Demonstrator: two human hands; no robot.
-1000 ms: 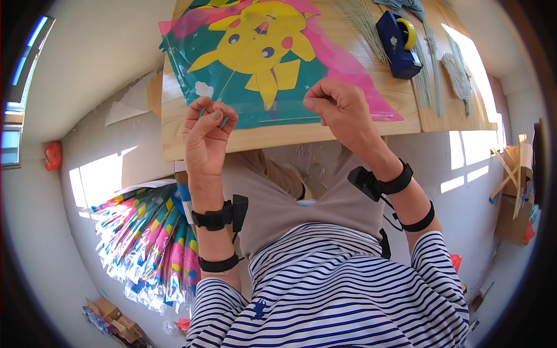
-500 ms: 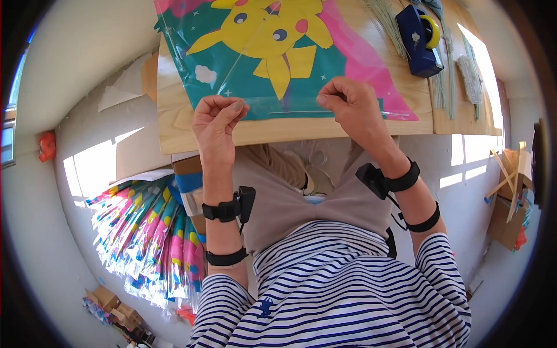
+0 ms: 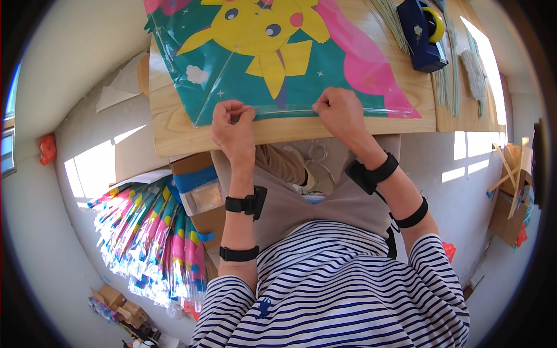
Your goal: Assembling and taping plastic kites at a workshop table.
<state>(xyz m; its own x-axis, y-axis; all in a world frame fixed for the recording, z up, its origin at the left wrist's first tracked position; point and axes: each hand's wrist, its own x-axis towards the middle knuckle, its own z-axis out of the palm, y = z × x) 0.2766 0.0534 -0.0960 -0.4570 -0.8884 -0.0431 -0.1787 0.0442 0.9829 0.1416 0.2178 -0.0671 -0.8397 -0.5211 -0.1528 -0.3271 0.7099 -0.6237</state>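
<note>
A thin plastic kite sheet (image 3: 360,72), printed green and pink with a yellow cartoon figure upside down to me, lies on the wooden table. Its hem runs close to the table's near edge, with a shiny clear band along it. My left hand (image 3: 233,130) is closed in a pinch at the hem, left of the middle. To its right, my right hand (image 3: 341,116) is closed with curled fingers over the same hem. The fingertips of both hands are partly hidden, but the band stretches between them.
On the table (image 3: 400,127) at the far right stand a dark blue tape dispenser (image 3: 420,40) with a yellow roll, thin pale rods (image 3: 441,90) and a clear bag (image 3: 474,75). Folded printed kites (image 3: 154,235) pile up at left, beside a cardboard box (image 3: 206,219).
My left hand has moved right and slightly nearer to me; my right hand has shifted a little left and down. They are closer together, and the sheet has shifted slightly left.
</note>
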